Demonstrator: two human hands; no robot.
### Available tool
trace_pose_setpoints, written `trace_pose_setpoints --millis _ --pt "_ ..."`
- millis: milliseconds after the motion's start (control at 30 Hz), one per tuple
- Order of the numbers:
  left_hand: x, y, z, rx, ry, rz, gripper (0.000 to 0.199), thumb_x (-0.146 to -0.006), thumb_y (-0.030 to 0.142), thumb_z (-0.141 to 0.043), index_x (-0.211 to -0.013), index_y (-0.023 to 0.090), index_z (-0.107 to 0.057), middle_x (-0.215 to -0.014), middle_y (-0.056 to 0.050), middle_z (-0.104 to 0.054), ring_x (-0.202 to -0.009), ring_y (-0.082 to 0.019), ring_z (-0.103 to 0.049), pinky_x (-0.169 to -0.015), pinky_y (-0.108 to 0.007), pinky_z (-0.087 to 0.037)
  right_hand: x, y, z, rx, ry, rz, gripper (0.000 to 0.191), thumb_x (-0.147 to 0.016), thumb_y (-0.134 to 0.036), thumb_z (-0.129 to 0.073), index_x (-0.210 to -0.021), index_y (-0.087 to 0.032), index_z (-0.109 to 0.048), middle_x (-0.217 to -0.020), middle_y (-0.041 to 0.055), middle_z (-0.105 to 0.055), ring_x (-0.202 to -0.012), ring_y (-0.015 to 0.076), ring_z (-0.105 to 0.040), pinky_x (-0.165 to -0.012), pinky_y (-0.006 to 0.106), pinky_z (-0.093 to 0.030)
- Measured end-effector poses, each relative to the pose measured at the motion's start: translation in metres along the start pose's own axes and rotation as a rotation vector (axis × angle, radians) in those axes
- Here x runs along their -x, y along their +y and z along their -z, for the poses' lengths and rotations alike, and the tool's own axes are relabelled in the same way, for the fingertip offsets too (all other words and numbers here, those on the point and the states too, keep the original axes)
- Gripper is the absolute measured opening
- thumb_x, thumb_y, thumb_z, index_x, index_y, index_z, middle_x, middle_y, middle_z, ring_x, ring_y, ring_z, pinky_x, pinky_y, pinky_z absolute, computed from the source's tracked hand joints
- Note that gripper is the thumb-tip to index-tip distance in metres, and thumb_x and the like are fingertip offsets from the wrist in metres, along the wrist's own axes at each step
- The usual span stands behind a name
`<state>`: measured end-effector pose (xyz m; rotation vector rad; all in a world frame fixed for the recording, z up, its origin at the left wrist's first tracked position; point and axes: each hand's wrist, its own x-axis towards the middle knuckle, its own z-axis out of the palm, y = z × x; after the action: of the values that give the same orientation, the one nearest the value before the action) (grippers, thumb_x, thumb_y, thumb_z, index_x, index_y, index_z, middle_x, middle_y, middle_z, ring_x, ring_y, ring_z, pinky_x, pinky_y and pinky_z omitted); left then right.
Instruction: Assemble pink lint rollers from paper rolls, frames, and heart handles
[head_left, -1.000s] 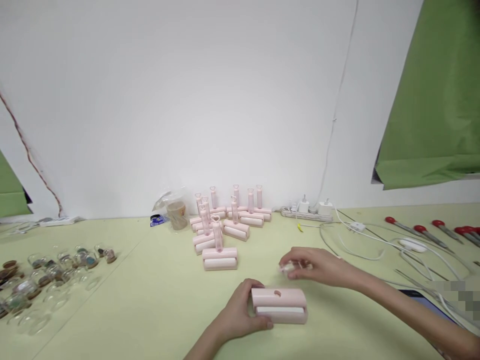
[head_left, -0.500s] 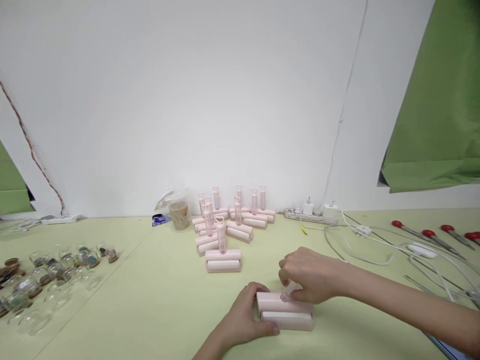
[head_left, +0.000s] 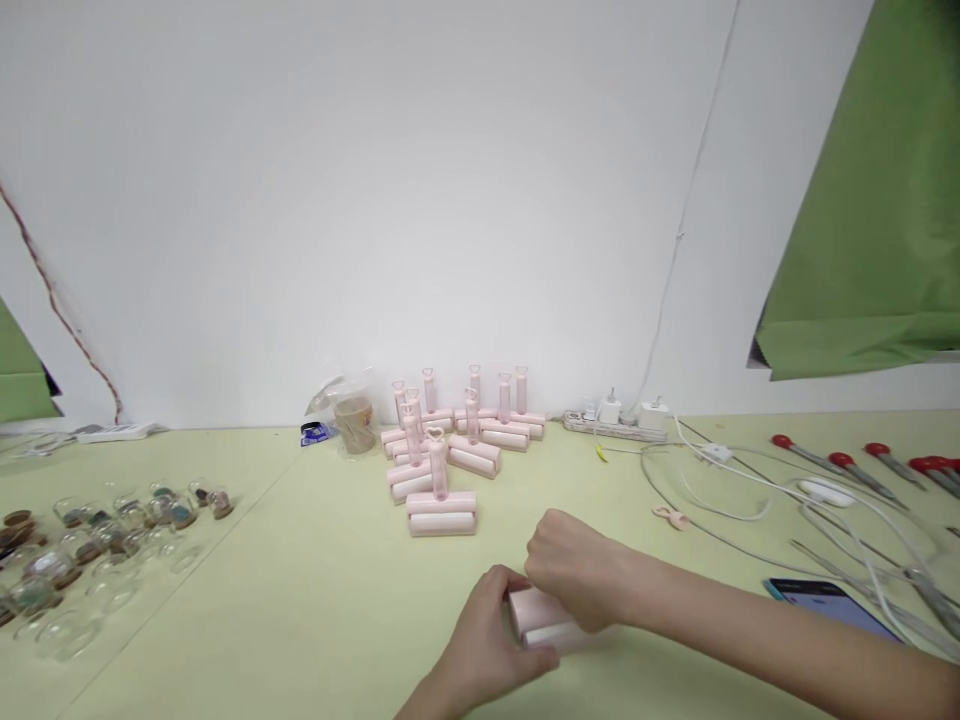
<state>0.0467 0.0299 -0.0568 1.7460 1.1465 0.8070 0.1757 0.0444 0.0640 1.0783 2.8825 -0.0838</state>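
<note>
My left hand (head_left: 491, 640) is closed around the left end of a pink lint roller (head_left: 531, 610), thumb in front and fingers behind. Curled into a fist over its top, my right hand (head_left: 574, 570) covers the place where the clear handle stood; the handle itself is hidden. The roller's right end is blurred by motion. Beyond my hands stands another pink lint roller (head_left: 442, 512) with its handle upright, and several similar ones are grouped behind it. A loose pink heart-loop cap (head_left: 673, 517) lies right of my right hand.
Small glass domes (head_left: 112, 540) cover the left side. A plastic-wrapped cup (head_left: 355, 425) stands by the wall. To the right are a power strip (head_left: 615, 428), white cables (head_left: 825, 497), red-ended tools (head_left: 870, 475) and a phone (head_left: 832, 605) beside my right forearm.
My right hand has shifted left and turned into a fist over the roller, hiding the clear handle. The forearm has lowered, uncovering the pink cap and more of the phone. My left hand keeps its grip.
</note>
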Motion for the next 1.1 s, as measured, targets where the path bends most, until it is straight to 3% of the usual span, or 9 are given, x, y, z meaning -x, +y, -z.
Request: trace_pose_setpoints --millis 100,233,400,567,667,733,833,967,1100 --pt "0.000 -0.001 0.004 0.005 -0.051 0.012 0.051 -0.056 0.025 -0.064 -0.103 0.018 -0.044 -0.103 -0.005 -0.050 -0.096 -0.022 -0.046 -0.082 -0.031 -0.037 0.011 0.022 0.017 -0.026 0.084 -0.054 0.005 -0.055 -0.014 -0.058 -0.053 -0.019 -0.058 -0.066 0.0038 -0.067 -0.063 0.0194 -0.061 -0.058 0.028 -0.039" --pt "0.002 0.000 0.012 0.010 -0.106 0.017 0.065 -0.060 0.025 -0.062 -0.118 0.020 -0.035 -0.115 -0.006 -0.043 -0.104 -0.022 -0.043 -0.088 -0.031 -0.034 0.029 0.086 0.023 -0.125 0.318 -0.425 0.029 -0.085 -0.029 -0.032 -0.101 -0.023 -0.056 -0.096 0.0024 -0.063 -0.079 0.0133 -0.059 -0.064 0.023 -0.041" --pt "-0.002 0.023 0.023 -0.001 -0.007 0.027 0.124 -0.042 0.029 -0.077 -0.133 0.022 0.007 -0.133 -0.011 -0.022 -0.122 -0.027 -0.023 -0.098 -0.036 -0.024 0.064 0.159 -0.037 -0.099 0.270 -0.758 0.020 -0.082 -0.032 -0.050 -0.084 -0.014 -0.057 -0.084 0.0036 -0.060 -0.073 0.0149 -0.056 -0.067 0.032 -0.043" --pt "-0.028 0.065 0.014 0.179 0.073 -0.156 0.110 -0.049 0.031 -0.076 -0.134 0.025 -0.005 -0.128 -0.009 -0.035 -0.120 -0.022 -0.028 -0.099 -0.033 -0.022 0.088 0.183 -0.084 -0.213 0.274 -0.836 0.021 -0.077 -0.032 -0.056 -0.065 -0.014 -0.056 -0.071 0.0015 -0.059 -0.064 0.0140 -0.055 -0.060 0.030 -0.042" --pt "-0.045 0.076 -0.004 0.358 0.073 -0.202 0.091 -0.055 0.027 -0.072 -0.131 0.020 -0.021 -0.105 -0.007 -0.055 -0.101 -0.018 -0.048 -0.089 -0.030 -0.034 0.084 0.177 -0.078 -0.334 0.371 -0.761 0.029 -0.075 -0.037 -0.053 -0.056 -0.015 -0.055 -0.061 0.0046 -0.058 -0.062 0.0202 -0.056 -0.058 0.032 -0.041" --pt "-0.054 0.074 -0.015 0.452 -0.011 -0.147 0.056 -0.063 0.025 -0.062 -0.116 0.014 -0.046 -0.066 0.000 -0.060 -0.064 -0.013 -0.056 -0.065 -0.025 -0.044 0.074 0.161 -0.063 -0.434 0.457 -0.665 0.038 -0.081 -0.044 -0.040 -0.062 -0.015 -0.056 -0.064 0.0054 -0.060 -0.066 0.0216 -0.058 -0.060 0.031 -0.043" --pt "-0.061 0.064 -0.026 0.489 -0.136 -0.026 0.019 -0.064 0.022 -0.050 -0.070 0.011 -0.063 -0.028 0.009 -0.035 -0.026 -0.005 -0.031 -0.032 -0.018 -0.027 0.055 0.119 -0.037 -0.588 0.585 -0.507 0.046 -0.087 -0.048 -0.023 -0.084 -0.016 -0.057 -0.087 0.0060 -0.062 -0.086 0.0196 -0.058 -0.070 0.027 -0.045" --pt "-0.065 0.057 -0.030 0.538 -0.141 -0.034 0.015 -0.056 0.017 -0.044 -0.053 0.014 -0.059 -0.024 0.009 -0.033 -0.021 -0.004 -0.025 -0.027 -0.017 -0.021 0.039 0.059 -0.017 -0.966 0.762 -0.259 0.035 -0.083 -0.048 -0.039 -0.076 -0.018 -0.057 -0.084 0.0034 -0.061 -0.089 0.0190 -0.056 -0.078 0.027 -0.043" --pt "-0.067 0.054 -0.031 0.525 -0.140 -0.020 0.014 -0.055 0.016 -0.043 -0.045 0.015 -0.053 -0.024 0.009 -0.033 -0.022 -0.004 -0.026 -0.029 -0.018 -0.023 0.034 0.033 -0.022 -1.058 0.733 -0.229 0.037 -0.082 -0.049 -0.041 -0.069 -0.018 -0.057 -0.064 -0.0025 -0.053 -0.044 0.0086 -0.047 -0.047 0.022 -0.041"
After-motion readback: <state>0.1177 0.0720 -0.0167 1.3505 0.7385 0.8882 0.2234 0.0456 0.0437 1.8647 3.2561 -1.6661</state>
